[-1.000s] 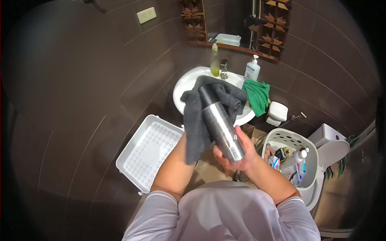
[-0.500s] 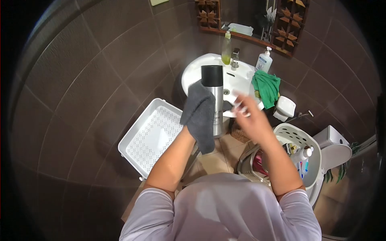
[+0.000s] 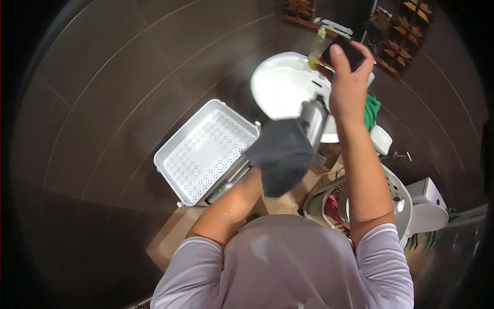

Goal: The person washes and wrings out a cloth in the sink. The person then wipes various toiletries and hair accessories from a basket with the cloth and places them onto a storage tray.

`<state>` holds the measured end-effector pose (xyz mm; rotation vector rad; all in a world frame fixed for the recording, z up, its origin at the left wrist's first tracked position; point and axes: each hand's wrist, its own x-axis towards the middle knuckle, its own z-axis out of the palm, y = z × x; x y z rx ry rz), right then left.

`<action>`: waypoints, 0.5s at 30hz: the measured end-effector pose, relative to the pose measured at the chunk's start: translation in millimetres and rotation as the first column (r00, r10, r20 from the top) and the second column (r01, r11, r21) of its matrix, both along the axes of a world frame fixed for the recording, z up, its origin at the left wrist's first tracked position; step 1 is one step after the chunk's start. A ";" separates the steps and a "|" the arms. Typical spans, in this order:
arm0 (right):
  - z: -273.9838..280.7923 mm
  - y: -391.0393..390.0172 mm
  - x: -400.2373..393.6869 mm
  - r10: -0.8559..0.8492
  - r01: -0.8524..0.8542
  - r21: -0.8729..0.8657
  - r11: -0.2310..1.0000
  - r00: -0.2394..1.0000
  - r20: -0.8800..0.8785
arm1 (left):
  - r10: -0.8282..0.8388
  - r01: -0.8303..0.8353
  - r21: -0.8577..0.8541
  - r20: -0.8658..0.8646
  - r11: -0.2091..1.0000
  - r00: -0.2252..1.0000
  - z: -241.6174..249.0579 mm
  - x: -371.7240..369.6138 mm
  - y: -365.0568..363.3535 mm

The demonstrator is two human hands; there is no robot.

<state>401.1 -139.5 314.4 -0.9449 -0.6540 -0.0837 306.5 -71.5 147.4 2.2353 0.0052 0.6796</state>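
A dark grey cloth covers my left hand, so its fingers are hidden. Through the cloth that hand grips a silver spray can, which tilts to the upper right with its narrow top bare. My right hand is raised over the right side of the sink, fingers closed around the black cap, apart from the can. Behind both is the white sink.
To the left, a white perforated tray tops a rack. A soap bottle and a green cloth are at the sink. Right of me are a laundry basket and a toilet, below a paper holder.
The black cap has come off the spray can and is now in my right hand, which moved up and away. The can has dropped slightly and tilted to the right.
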 end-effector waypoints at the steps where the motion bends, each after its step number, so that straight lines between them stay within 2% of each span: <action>1: 3.9 2.2 1.4 0.093 -0.093 -0.034 0.995 0.996 -0.018 | -0.059 0.051 0.082 0.098 0.995 0.993 31.8 -6.8 -8.4; 2: -1.1 6.7 5.1 0.104 -0.100 -0.127 0.987 0.994 0.027 | 0.134 -0.200 -0.283 -0.235 0.938 0.963 58.8 -36.3 -26.3; 3: -6.9 11.0 6.8 0.116 -0.098 -0.217 0.971 0.991 0.068 | 0.151 -0.221 -0.285 -0.248 0.932 0.957 80.3 -45.1 -28.7; 4: -5.8 11.7 -0.1 0.151 -0.145 -0.136 0.980 0.988 0.038 | 0.247 -0.321 -0.208 -0.317 0.924 0.916 92.1 -50.2 -29.9; 5: -6.4 8.2 -1.9 0.136 -0.135 -0.177 0.975 0.991 -0.009 | 0.341 -0.411 -0.123 -0.374 0.903 0.862 95.3 -53.7 -28.6; 6: -11.1 3.6 -1.3 0.247 -0.258 -0.126 0.958 0.965 -0.092 | 0.353 -0.424 -0.121 -0.377 0.898 0.856 95.3 -58.1 -23.8; 7: -15.7 0.3 -1.9 0.357 -0.371 -0.065 0.926 0.919 -0.164 | 0.239 -0.326 -0.272 -0.308 0.905 0.921 95.9 -62.9 -17.4; 8: -20.0 -1.2 -5.7 0.439 -0.466 -0.085 0.881 0.871 -0.220 | 0.127 -0.208 -0.408 -0.217 0.889 0.968 96.3 -66.7 -12.2; 9: -30.7 -1.4 -4.7 0.547 -0.574 -0.125 0.809 0.814 -0.194 | 0.135 -0.213 -0.404 -0.213 0.889 0.968 89.3 -67.4 -5.7; 10: -32.5 -1.8 -12.9 0.521 -0.555 -0.207 0.806 0.830 -0.197 | -0.030 -0.193 -0.738 -0.278 0.646 0.960 78.0 -66.4 2.1; 11: -33.4 -3.2 -22.3 0.493 -0.531 -0.289 0.796 0.847 -0.197 | -0.208 -0.199 -0.938 -0.263 0.282 0.942 69.4 -65.2 6.8; 12: -33.7 -6.7 -26.8 0.549 -0.572 -0.325 0.753 0.819 -0.167 | -0.204 -0.196 -0.939 -0.258 0.282 0.944 75.4 -66.1 3.7; 13: -35.0 -7.6 -27.6 0.553 -0.575 -0.328 0.750 0.816 -0.166 | -0.024 -0.163 -0.666 -0.262 0.728 0.965 85.9 -68.8 -2.6; 14: -38.1 -7.9 -27.8 0.554 -0.566 -0.340 0.751 0.820 -0.142 | 0.135 -0.169 -0.199 -0.174 0.965 0.975 92.5 -70.7 -7.2; 15: -41.7 -7.8 -27.8 0.555 -0.557 -0.350 0.753 0.824 -0.118 | 0.139 -0.174 -0.202 -0.175 0.964 0.975 93.6 -71.3 -8.8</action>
